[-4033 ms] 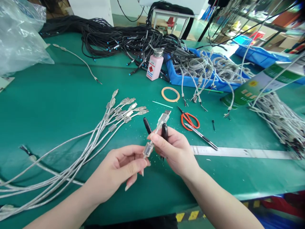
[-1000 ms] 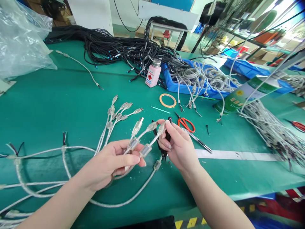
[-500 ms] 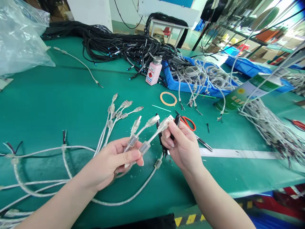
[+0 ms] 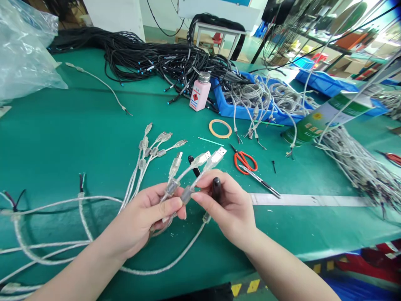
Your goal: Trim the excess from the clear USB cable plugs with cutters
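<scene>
My left hand (image 4: 147, 217) holds a small bunch of clear silver USB cables (image 4: 175, 175) just behind their ferrite beads, plugs fanned up and to the right. My right hand (image 4: 228, 209) keeps black-handled cutters (image 4: 216, 186) in its palm while its fingertips pinch one cable of the bunch near its bead (image 4: 187, 193). The two hands touch over the green table (image 4: 62, 138). The cables trail left and down across the table.
More USB cables (image 4: 150, 146) lie fanned behind my left hand. Orange scissors (image 4: 246, 161), a tape ring (image 4: 220, 128), a pink bottle (image 4: 198, 97), a steel ruler (image 4: 313, 200), blue bins of cables (image 4: 250, 108), black cable piles (image 4: 163, 58) and a plastic bag (image 4: 21, 46) surround them.
My right hand slid down from the plug ends to the bead of one cable, next to my left fingers. Four seconds ago my hands held a single cable; now my left holds several.
</scene>
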`<control>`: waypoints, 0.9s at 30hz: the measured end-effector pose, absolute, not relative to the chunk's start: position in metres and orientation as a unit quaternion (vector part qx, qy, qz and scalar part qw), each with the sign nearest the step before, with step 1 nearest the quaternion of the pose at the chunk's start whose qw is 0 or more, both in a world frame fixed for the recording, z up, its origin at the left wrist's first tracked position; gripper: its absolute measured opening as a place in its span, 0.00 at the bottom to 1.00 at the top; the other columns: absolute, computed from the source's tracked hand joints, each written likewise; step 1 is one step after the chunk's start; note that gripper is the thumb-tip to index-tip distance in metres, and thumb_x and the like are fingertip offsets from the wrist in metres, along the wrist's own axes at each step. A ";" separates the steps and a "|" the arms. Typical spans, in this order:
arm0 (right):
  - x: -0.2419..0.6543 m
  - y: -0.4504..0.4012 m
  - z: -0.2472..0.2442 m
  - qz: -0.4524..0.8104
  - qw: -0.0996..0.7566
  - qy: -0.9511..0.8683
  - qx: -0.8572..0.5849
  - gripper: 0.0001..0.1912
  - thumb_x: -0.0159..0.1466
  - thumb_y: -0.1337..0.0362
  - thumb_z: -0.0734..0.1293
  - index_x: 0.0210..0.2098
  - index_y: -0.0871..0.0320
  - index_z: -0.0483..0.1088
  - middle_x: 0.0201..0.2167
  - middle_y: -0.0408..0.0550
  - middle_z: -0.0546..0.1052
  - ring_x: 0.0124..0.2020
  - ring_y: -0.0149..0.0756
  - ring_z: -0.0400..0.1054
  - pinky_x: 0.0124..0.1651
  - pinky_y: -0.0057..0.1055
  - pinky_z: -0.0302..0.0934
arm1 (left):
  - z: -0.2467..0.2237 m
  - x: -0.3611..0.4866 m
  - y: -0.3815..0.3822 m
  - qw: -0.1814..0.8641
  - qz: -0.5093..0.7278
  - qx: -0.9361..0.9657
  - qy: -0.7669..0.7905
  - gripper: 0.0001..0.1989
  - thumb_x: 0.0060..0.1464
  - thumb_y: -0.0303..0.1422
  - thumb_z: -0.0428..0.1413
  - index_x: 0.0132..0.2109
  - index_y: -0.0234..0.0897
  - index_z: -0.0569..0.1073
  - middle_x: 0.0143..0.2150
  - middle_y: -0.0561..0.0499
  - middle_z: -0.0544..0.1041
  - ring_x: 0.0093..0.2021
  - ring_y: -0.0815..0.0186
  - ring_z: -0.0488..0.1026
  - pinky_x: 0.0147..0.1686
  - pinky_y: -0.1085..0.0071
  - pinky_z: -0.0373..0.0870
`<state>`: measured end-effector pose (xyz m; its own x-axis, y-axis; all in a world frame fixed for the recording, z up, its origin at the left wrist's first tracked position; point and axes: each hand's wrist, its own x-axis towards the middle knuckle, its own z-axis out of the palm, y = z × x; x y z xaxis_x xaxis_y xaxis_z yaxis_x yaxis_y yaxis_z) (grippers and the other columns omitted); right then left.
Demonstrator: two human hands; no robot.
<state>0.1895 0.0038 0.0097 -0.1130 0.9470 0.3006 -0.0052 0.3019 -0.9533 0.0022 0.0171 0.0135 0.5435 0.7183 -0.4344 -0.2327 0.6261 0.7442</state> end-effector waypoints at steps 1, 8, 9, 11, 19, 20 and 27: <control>0.189 0.004 0.009 0.431 0.539 -0.609 -0.390 0.08 0.63 0.71 0.69 0.40 0.53 0.69 0.37 0.42 0.71 0.35 0.29 0.66 0.35 0.27 0.61 | 0.013 0.002 0.017 0.817 0.293 0.321 0.380 0.09 0.54 0.37 0.64 0.38 0.37 0.76 0.25 0.55 0.75 0.18 0.80 0.53 0.18 0.79 0.43; 0.190 0.005 0.006 0.408 0.540 -0.626 -0.387 0.06 0.64 0.69 0.70 0.37 0.54 0.70 0.36 0.43 0.72 0.39 0.32 0.69 0.42 0.32 0.64 | 0.012 0.004 0.016 0.812 0.296 0.329 0.381 0.11 0.53 0.38 0.65 0.38 0.37 0.75 0.25 0.54 0.76 0.19 0.78 0.54 0.18 0.77 0.43; 0.191 0.005 0.006 0.408 0.539 -0.626 -0.388 0.05 0.63 0.69 0.70 0.37 0.54 0.70 0.35 0.43 0.72 0.38 0.33 0.69 0.42 0.32 0.64 | 0.012 0.004 0.015 0.810 0.296 0.332 0.382 0.11 0.53 0.39 0.65 0.38 0.37 0.75 0.25 0.54 0.76 0.19 0.78 0.53 0.18 0.77 0.43; 0.191 0.005 0.006 0.409 0.538 -0.626 -0.388 0.05 0.63 0.68 0.70 0.36 0.53 0.70 0.35 0.42 0.72 0.38 0.32 0.69 0.43 0.32 0.64 | 0.012 0.004 0.015 0.809 0.294 0.339 0.380 0.12 0.53 0.39 0.64 0.38 0.36 0.74 0.25 0.54 0.76 0.18 0.79 0.53 0.18 0.76 0.42; 0.189 0.003 0.008 0.405 0.542 -0.626 -0.387 0.06 0.63 0.69 0.70 0.34 0.54 0.68 0.34 0.42 0.71 0.36 0.31 0.67 0.39 0.30 0.64 | 0.015 0.004 0.015 0.812 0.288 0.346 0.371 0.12 0.52 0.39 0.65 0.36 0.36 0.73 0.25 0.54 0.75 0.19 0.78 0.53 0.19 0.75 0.42; 0.189 0.003 0.009 0.410 0.547 -0.620 -0.385 0.06 0.63 0.69 0.70 0.36 0.54 0.68 0.34 0.42 0.71 0.35 0.30 0.67 0.37 0.29 0.64 | 0.015 0.004 0.015 0.813 0.287 0.344 0.372 0.12 0.52 0.39 0.65 0.37 0.36 0.73 0.25 0.54 0.75 0.19 0.78 0.53 0.19 0.74 0.42; 0.190 0.004 0.009 0.397 0.533 -0.638 -0.391 0.03 0.65 0.65 0.69 0.37 0.53 0.69 0.36 0.44 0.73 0.37 0.34 0.70 0.39 0.33 0.65 | 0.017 0.005 0.015 0.809 0.284 0.345 0.381 0.12 0.53 0.40 0.64 0.36 0.37 0.73 0.25 0.55 0.75 0.19 0.77 0.52 0.19 0.74 0.42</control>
